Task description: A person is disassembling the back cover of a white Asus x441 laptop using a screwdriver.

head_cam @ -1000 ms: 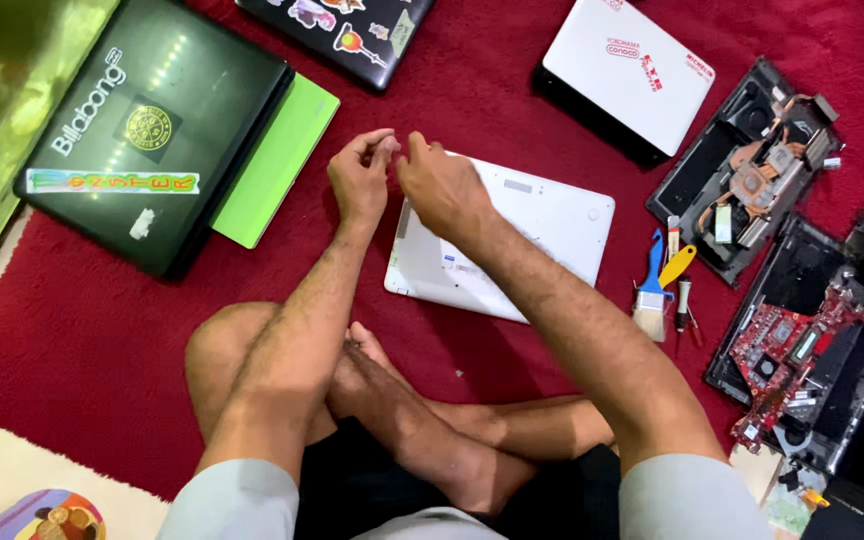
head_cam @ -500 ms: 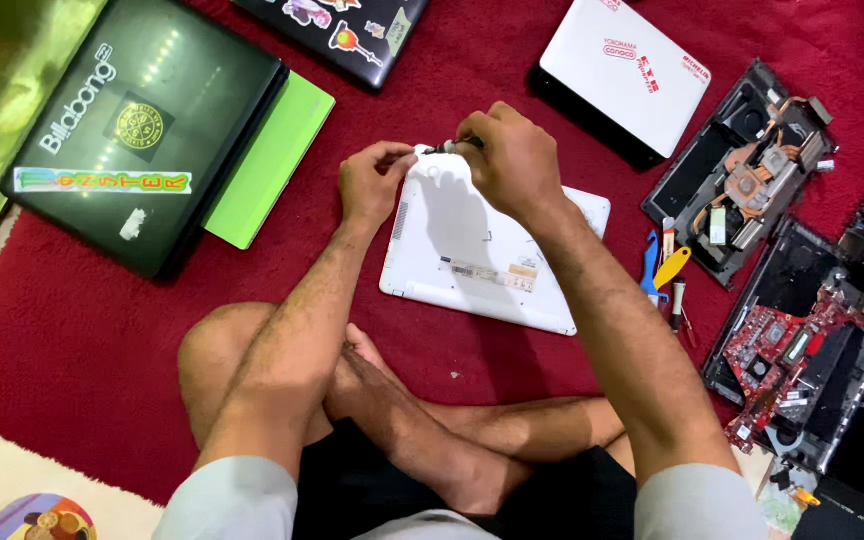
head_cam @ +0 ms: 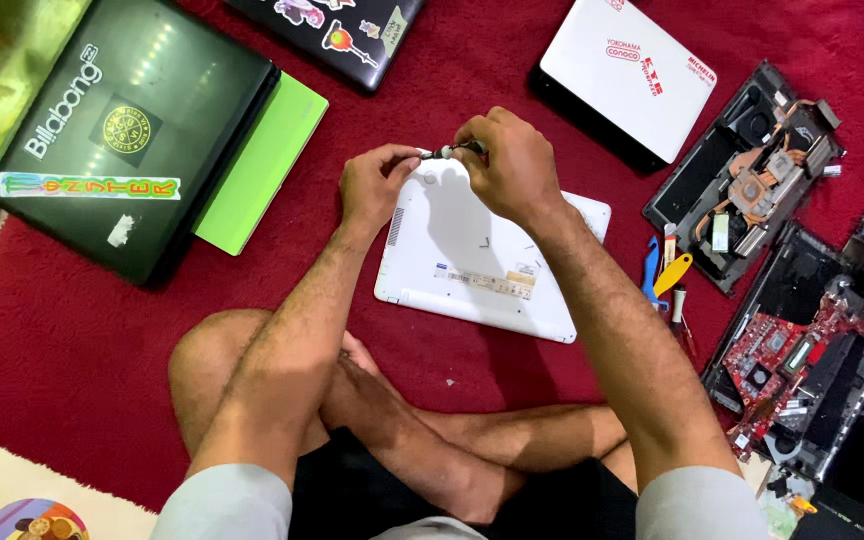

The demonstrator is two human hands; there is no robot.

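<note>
**A:** Start with the biggest item on the floor.

**B:** Deep red carpet (head_cam: pixel 72 360), covering nearly everything. On it, far left, a large black closed laptop with stickers on its lid (head_cam: pixel 137 140), lying partly over a bright green flat slab (head_cam: pixel 262 160).

**A:** Next?

**B:** White closed laptop with red stickers (head_cam: pixel 627 75), top right. Below it, two opened black laptop chassis: one with copper heat pipes (head_cam: pixel 752 185), one with a red circuit board (head_cam: pixel 802 360).

**A:** And in front of the seated person?

**B:** White laptop turned underside up (head_cam: pixel 482 260), flat on the carpet just past the crossed legs, both forearms above it.

**A:** Hands?

**B:** Left hand (head_cam: pixel 377 185) and right hand (head_cam: pixel 507 160) meet over its far edge. Fingers of both are pinched together on a small dark tool with a pale tip (head_cam: pixel 447 152), held between them.

**A:** Smallest?

**B:** Blue and yellow plastic pry tools (head_cam: pixel 664 268), beside the white underside's right edge.
</note>
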